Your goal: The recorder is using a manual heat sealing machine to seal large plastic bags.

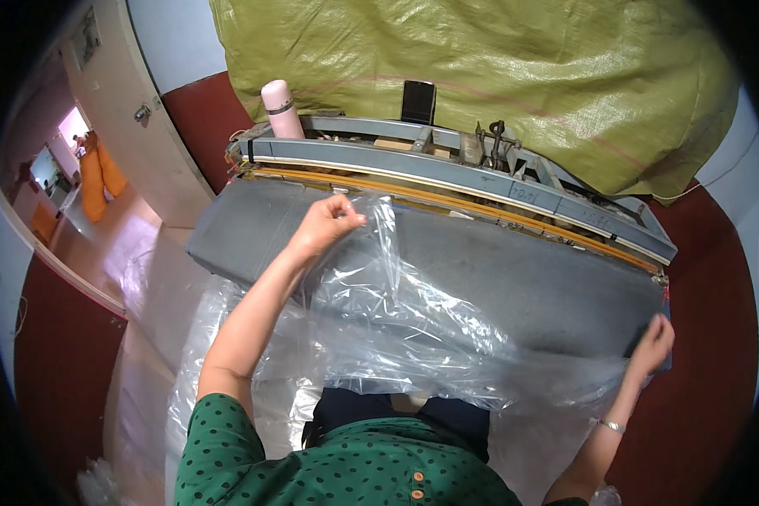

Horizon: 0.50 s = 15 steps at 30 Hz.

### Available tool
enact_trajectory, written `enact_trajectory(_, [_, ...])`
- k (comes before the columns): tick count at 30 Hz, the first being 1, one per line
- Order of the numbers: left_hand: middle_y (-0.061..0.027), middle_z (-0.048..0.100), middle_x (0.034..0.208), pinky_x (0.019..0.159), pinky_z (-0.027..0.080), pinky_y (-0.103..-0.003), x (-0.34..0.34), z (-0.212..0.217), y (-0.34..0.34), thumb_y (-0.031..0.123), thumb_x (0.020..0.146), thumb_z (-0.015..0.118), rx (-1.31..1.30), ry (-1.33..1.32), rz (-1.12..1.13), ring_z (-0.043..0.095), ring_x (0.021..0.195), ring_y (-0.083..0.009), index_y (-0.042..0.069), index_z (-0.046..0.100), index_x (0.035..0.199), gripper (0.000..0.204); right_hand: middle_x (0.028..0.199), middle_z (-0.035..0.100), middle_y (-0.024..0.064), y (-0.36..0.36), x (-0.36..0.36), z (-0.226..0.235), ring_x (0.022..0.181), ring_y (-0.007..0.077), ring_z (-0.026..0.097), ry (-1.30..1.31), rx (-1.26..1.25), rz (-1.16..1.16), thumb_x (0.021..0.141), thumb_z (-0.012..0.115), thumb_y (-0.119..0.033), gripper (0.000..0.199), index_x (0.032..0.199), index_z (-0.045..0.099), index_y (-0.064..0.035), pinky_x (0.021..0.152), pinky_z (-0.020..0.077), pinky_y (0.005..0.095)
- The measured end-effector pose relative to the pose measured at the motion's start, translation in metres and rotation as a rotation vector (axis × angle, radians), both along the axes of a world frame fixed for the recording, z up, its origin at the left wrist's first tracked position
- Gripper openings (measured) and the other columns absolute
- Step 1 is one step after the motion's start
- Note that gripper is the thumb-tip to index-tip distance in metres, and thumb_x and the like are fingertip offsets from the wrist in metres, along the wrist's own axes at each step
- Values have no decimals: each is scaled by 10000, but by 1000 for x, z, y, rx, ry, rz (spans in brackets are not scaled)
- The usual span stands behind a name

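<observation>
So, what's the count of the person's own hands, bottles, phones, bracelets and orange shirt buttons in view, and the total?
Hands: 2, left hand and right hand
Bottles: 1, pink bottle
Phones: 1, black phone
Bracelets: 1, silvery bracelet
Orange shirt buttons: 2
Total: 7

pink flask (282,110) | black phone (418,103) | olive tarp (481,51) behind both | open door (143,139)

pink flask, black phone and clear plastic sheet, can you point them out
Pink flask (286,123): head view, on its body below the dark band
Black phone (418,102): head view, middle of its dark face
Clear plastic sheet (406,325): head view, on its crumpled middle part
</observation>
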<state>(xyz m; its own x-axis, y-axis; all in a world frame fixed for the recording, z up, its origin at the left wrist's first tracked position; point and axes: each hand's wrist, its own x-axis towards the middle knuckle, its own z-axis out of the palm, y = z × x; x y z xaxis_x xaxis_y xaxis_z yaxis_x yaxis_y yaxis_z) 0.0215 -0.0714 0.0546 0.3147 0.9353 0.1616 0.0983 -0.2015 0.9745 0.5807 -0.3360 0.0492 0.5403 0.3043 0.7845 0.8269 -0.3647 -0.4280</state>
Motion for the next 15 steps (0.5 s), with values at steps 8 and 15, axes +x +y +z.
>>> enact_trajectory(8, [49, 529, 702, 702, 411, -216, 41, 47, -67, 125, 758, 738, 88, 48, -227, 488, 721, -36, 85, 488, 711, 258, 1191, 554, 87, 143, -261, 58, 1087, 196, 525, 477, -232, 1317, 741, 737, -259, 563, 1223, 514, -73, 863, 426, 343])
enact_trajectory(15, [14, 571, 714, 730, 442, -265, -15, -3, -81, 215, 905, 566, -204, 148, -729, 535, 741, -79, 52, 554, 909, 163, 791, 600, 23, 192, -295, 26, 649, 91, 536, 1150, -88, 1528, 860, 563, -122, 103, 902, 613, -42, 578, 452, 235])
